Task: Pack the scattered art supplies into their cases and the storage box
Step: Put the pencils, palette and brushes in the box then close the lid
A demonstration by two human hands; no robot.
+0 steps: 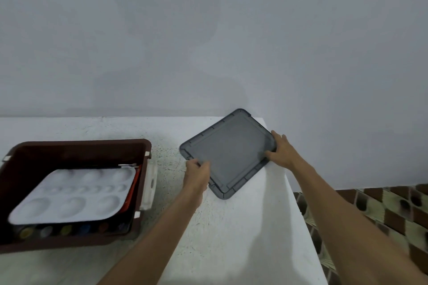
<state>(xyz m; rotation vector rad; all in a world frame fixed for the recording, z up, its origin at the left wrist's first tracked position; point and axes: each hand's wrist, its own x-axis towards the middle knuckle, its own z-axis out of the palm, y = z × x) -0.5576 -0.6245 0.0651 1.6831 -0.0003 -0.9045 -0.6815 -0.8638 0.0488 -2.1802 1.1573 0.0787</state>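
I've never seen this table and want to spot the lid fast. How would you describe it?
Start at the white table and its far right corner, well to the right of the brown storage box. There lies a flat, dark grey lid, turned at an angle, with the left hand and the right hand gripping opposite edges. It is the only grey, flat thing there.
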